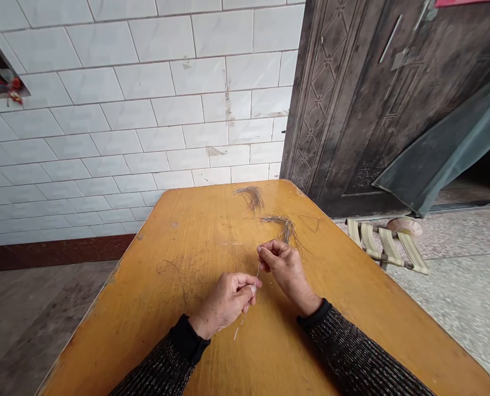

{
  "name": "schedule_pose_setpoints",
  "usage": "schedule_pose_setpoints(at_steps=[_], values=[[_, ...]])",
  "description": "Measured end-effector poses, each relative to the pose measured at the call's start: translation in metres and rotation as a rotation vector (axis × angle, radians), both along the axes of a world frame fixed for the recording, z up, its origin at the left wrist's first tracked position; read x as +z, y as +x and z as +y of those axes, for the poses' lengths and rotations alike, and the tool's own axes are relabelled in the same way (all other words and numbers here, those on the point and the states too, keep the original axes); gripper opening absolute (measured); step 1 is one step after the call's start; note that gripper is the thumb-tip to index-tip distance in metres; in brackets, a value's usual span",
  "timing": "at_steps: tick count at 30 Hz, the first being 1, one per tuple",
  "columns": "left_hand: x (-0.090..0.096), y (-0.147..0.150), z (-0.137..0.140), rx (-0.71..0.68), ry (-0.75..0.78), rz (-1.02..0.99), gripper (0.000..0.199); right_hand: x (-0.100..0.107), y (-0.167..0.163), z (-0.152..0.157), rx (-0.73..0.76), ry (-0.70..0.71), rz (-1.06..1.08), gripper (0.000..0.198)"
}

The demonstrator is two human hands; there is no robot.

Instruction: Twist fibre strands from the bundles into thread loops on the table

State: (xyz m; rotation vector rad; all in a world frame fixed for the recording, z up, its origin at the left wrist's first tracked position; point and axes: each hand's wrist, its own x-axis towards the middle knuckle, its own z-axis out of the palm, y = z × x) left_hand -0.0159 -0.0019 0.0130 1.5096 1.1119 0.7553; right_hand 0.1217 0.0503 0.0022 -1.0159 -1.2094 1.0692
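A thin, pale, slightly kinked wire (236,331) runs between my two hands above the table (154,352). My left hand (228,302) pinches it between thumb and fingers, and its lower end sticks out below. Higher up and to the right, my right hand (285,267) grips the upper part with closed fingertips. Just beyond my right hand lies a bent bundle of thin dark wires (286,226), partly hidden by that hand. A second bundle (251,197) rests farther back. One straight strand (234,243) lies left of my right fingertips.
Loose curled strands (168,267) lie on the left of the tabletop, and another (311,223) on the right. Behind the table stands a white tiled wall (154,110). To the right are a dark door (360,110), a grey-green curtain (447,148) and a strapped folding stool (387,245).
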Motion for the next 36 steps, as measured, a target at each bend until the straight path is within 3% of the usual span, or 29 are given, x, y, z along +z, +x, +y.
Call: schedule_pose_setpoints(at_steps=[8,14,18,28,33,36], values=[[-0.004,0.004,-0.001,-0.017,-0.039,0.001,0.025,0.006,0.008,0.007,-0.062,-0.006,0.050,0.022],[-0.008,0.004,-0.003,-0.062,-0.060,0.034,0.023,0.015,0.051,0.039,-0.343,-0.052,-0.066,0.023],[-0.005,0.004,-0.005,-0.076,-0.034,0.128,0.023,0.012,0.076,0.069,-0.426,-0.113,-0.152,0.021],[-0.007,0.002,-0.006,-0.082,0.025,0.172,0.025,-0.012,0.090,0.106,-0.460,-0.148,-0.434,0.020],[-0.007,0.003,-0.006,-0.100,0.058,0.197,0.026,-0.006,0.091,0.108,-0.454,-0.098,-0.480,0.024],[-0.011,0.002,-0.003,-0.093,0.227,0.248,0.025,0.002,0.090,0.102,-0.452,-0.045,-0.478,0.023]])
